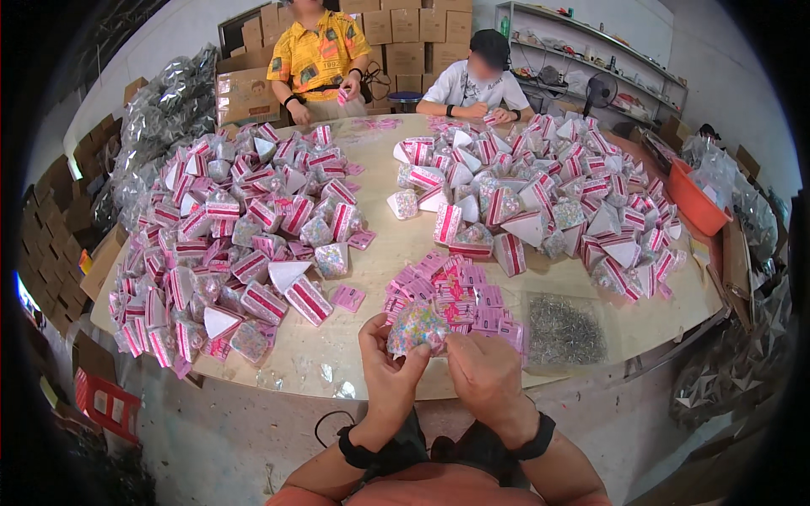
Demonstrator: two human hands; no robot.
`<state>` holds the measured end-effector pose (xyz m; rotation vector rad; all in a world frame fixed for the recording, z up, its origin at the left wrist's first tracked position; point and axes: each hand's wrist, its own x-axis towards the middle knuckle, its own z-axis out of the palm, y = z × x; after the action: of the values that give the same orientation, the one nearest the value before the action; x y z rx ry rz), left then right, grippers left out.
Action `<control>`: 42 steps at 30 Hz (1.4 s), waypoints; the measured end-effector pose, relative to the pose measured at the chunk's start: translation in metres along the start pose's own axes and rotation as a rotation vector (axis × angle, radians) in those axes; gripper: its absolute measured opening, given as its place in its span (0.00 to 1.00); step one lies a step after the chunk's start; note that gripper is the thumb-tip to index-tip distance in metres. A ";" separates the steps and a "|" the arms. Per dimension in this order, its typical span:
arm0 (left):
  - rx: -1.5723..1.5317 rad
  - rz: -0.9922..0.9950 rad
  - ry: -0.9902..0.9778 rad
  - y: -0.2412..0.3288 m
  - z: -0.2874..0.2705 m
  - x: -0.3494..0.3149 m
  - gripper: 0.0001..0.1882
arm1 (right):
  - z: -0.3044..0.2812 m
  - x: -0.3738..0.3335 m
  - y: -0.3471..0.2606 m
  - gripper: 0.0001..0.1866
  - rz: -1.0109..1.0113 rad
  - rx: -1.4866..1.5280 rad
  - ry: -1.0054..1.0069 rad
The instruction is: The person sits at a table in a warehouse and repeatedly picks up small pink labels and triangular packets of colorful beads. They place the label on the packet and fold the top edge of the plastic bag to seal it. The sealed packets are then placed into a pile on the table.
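- 2 hands in play, 1 slice (418, 327) between them, held up over the near edge of the bench (375, 198), just in front of the card pile
- left hand (390, 363): fingers curled round the slice's left side, thumb across the near face, so pretty much closed on it
- right hand (485, 375): fingers bunched tight, pinching the slice's right end
- that slice is speckled in lots of colours
- 2 big heaps of slices, left heap (253, 211) and right heap (523, 194), way too jumbled to count, lots with pink stripes
- 1 pile of pink cards (456, 295) in the middle, overlapping so no honest count
- 1 loose card (348, 298) between the left heap and that pile
- 1 clear bag of metal bits (565, 331), right of the cards
- 2 other people across the bench: 1 yellow shirt (321, 51), 1 white shirt (481, 88)
- 1 orange tub (699, 198) on the far right, 1 red stool (105, 405) on the left
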<state>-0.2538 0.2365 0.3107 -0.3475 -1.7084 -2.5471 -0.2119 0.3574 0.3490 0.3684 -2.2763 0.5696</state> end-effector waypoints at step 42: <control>0.796 0.603 -0.037 -0.002 -0.007 0.002 0.33 | -0.002 0.006 0.010 0.04 1.061 0.928 -0.232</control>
<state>-0.2567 0.2316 0.3065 -0.6991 -2.0440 -1.3382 -0.2189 0.3663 0.3518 -0.4380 -2.1322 2.2144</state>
